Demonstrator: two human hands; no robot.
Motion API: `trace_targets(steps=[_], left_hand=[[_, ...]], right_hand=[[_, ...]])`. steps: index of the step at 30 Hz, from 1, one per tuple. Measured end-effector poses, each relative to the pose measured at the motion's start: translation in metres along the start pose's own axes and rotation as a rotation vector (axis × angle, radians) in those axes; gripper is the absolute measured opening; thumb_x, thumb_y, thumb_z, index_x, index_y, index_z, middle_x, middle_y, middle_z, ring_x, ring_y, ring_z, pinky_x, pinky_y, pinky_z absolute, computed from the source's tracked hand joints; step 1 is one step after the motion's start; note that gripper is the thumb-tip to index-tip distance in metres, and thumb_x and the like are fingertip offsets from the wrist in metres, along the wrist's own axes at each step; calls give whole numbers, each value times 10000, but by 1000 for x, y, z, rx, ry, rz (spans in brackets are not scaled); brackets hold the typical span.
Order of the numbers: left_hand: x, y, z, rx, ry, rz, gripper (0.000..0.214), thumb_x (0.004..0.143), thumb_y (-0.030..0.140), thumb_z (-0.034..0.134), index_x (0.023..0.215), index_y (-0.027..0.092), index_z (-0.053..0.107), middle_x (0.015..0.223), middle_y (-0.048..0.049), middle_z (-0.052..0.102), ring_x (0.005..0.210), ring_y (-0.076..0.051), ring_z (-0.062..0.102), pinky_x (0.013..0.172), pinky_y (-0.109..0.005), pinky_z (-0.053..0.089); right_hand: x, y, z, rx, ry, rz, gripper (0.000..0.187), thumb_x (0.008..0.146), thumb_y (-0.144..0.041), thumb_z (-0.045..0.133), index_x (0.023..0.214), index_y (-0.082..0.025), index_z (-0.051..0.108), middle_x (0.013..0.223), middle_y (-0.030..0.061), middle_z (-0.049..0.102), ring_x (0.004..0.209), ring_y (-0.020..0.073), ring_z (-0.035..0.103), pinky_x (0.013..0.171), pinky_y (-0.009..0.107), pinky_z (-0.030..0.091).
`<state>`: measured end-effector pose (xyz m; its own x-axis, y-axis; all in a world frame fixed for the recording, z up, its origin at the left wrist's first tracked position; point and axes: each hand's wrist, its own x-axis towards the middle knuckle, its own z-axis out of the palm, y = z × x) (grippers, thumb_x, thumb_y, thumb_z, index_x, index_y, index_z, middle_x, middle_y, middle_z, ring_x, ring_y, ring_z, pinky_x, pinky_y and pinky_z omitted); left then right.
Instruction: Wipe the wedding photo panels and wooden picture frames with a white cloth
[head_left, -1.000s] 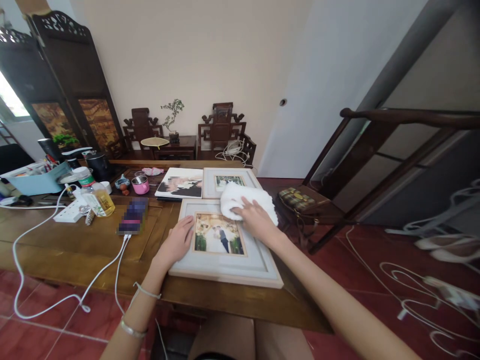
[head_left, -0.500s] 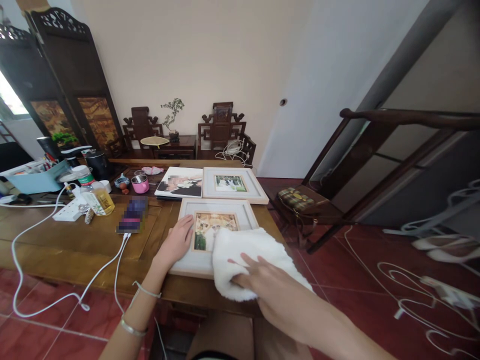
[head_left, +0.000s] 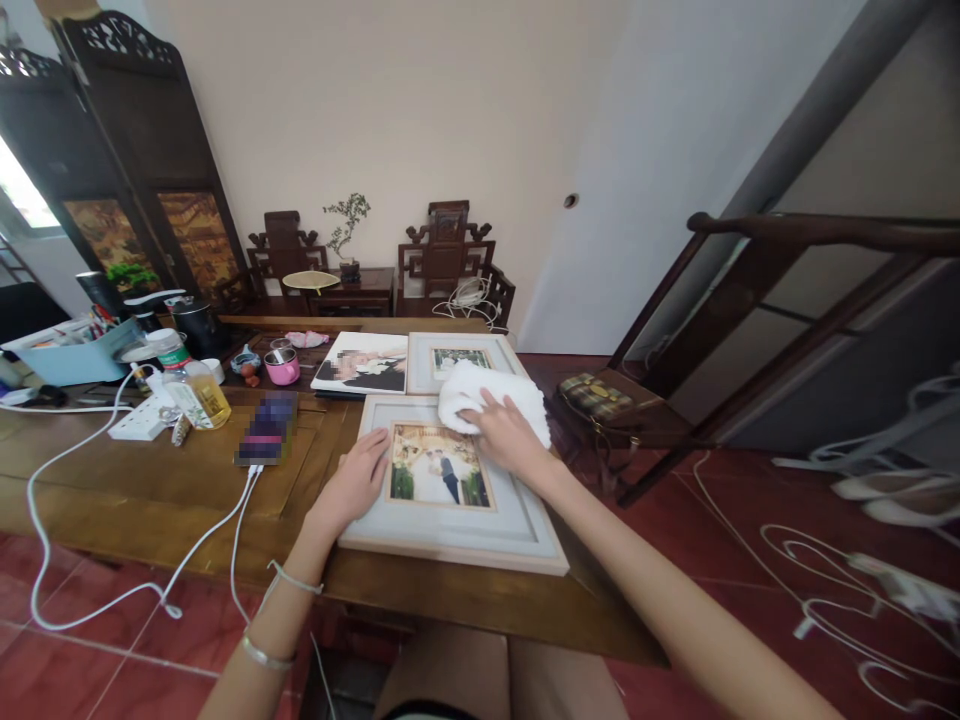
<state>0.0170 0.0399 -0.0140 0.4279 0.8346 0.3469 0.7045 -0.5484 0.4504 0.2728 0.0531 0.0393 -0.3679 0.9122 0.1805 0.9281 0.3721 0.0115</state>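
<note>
A light wood picture frame [head_left: 454, 555] with a wedding photo lies flat near the table's front edge. My left hand [head_left: 362, 472] rests flat, fingers stretched, on the frame's left side. Bunched under my right hand [head_left: 510, 432] is a white fluffy cloth [head_left: 501, 385], gripped by the fingers and laid over the frame's upper right. The cloth also covers part of a second picture frame [head_left: 421, 375] lying just behind. To that one's left is a photo album [head_left: 375, 380] with a picture on its cover.
On the wooden table [head_left: 202, 500], a phone [head_left: 266, 430] with white cables, a bottle [head_left: 196, 390], a power strip [head_left: 141, 418], a pink cup [head_left: 282, 365] and a blue bin [head_left: 75, 355] stand left. A wooden chair [head_left: 675, 400] holding a plaid bag [head_left: 595, 396] is at the right.
My right hand has pushed the cloth away from me, from the frame's lower right to its upper right corner. The wedding photo is now uncovered. My left hand stays in place.
</note>
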Motion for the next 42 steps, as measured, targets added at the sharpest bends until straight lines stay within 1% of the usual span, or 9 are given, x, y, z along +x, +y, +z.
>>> trace_targets(steps=[5, 11, 14, 22, 26, 29, 33, 38, 42], left_hand=[[0, 0, 1, 19, -11, -13, 401, 911, 268, 344, 1276, 161, 471, 1361, -121, 452, 1288, -215, 381, 1058, -447, 334], [-1, 4, 0, 23, -4, -28, 403, 910, 257, 338, 1280, 155, 462, 1367, -119, 445, 1298, -208, 366, 1067, -433, 323], [-1, 4, 0, 30, -9, -18, 404, 911, 247, 330, 1285, 162, 455, 1370, -117, 442, 1300, -209, 362, 1066, -441, 320], [-1, 0, 0, 3, 0, 9, 399, 908, 255, 347, 1284, 181, 461, 1368, -113, 445, 1287, -212, 381, 1061, -454, 324], [-1, 1, -1, -1, -4, -2, 398, 907, 269, 357, 1276, 177, 472, 1363, -115, 451, 1285, -216, 385, 1061, -449, 328], [0, 2, -1, -1, -10, -17, 401, 908, 276, 355, 1274, 166, 474, 1363, -120, 450, 1285, -220, 385, 1060, -452, 328], [0, 3, 0, 5, -14, -30, 406, 909, 268, 348, 1278, 146, 468, 1368, -125, 443, 1291, -221, 375, 1063, -454, 323], [-1, 3, 0, 0, -1, -19, 404, 908, 253, 347, 1284, 160, 460, 1370, -126, 440, 1294, -220, 371, 1061, -461, 324], [-1, 3, -1, 1, -7, -17, 409, 908, 255, 343, 1289, 157, 455, 1371, -131, 437, 1300, -220, 363, 1063, -459, 323]], right_hand=[[-21, -24, -6, 54, -114, -126, 609, 635, 48, 402, 1172, -170, 588, 1389, 100, 419, 1324, 326, 222, 1023, 571, 174], [-94, -63, -65, 256, -427, -288, 667, 600, 83, 341, 1155, -184, 597, 1311, 120, 506, 1319, 282, 276, 1023, 521, 271], [-109, -74, -76, 319, -472, -280, 661, 616, 62, 354, 1186, -189, 575, 1339, 108, 478, 1333, 286, 241, 1047, 531, 231], [-43, -37, -16, 230, -198, -190, 659, 623, 56, 372, 1211, -179, 556, 1379, 96, 432, 1346, 256, 210, 1084, 480, 161], [7, -15, -4, 78, -84, -108, 644, 630, 80, 389, 1205, -159, 552, 1417, 96, 378, 1348, 290, 176, 1040, 548, 173], [16, -15, -2, 45, -92, -107, 666, 610, 98, 386, 1197, -165, 559, 1424, 82, 368, 1346, 317, 154, 1005, 598, 182], [-23, -36, -16, 134, -200, -198, 681, 596, 88, 374, 1191, -176, 574, 1380, 104, 430, 1333, 327, 202, 997, 607, 204], [-93, -71, -64, 309, -432, -274, 664, 612, 79, 348, 1170, -189, 586, 1240, 134, 560, 1315, 281, 286, 1022, 534, 257], [-105, -85, -69, 394, -438, -294, 631, 635, 48, 361, 1166, -210, 584, 1293, 100, 523, 1338, 269, 234, 1059, 514, 211]])
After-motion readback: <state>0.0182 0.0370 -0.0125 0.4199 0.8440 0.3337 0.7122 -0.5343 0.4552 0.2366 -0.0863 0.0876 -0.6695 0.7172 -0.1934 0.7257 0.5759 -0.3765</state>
